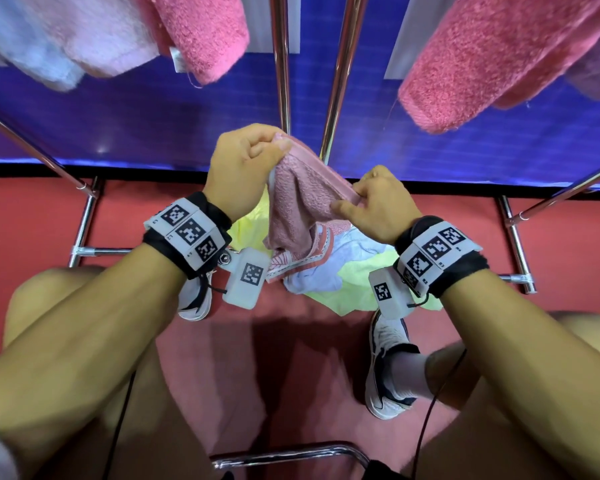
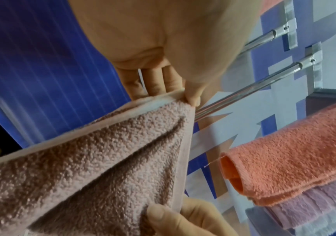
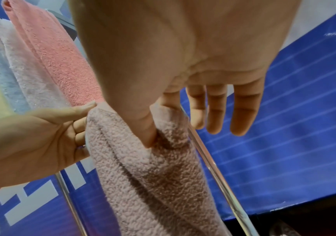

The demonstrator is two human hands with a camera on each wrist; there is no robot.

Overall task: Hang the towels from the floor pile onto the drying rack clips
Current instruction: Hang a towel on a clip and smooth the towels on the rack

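a dusty-pink terry towel [image 1: 300, 206] with a smooth woven hem is held up over the floor pile [image 1: 347, 268], its top edge stretched on a slant between the left hand [image 1: 243, 168], which pinches one corner higher up, and the right hand [image 1: 378, 206], which pinches the edge lower down, while the rest hangs bunched. the pile, of yellow-green, white and pink-striped towels, lies crumpled on the red floor between the drying rack [image 1: 336, 74] legs. pink, pale pink and light blue towels [image 1: 201, 36] already hang from the rack above.
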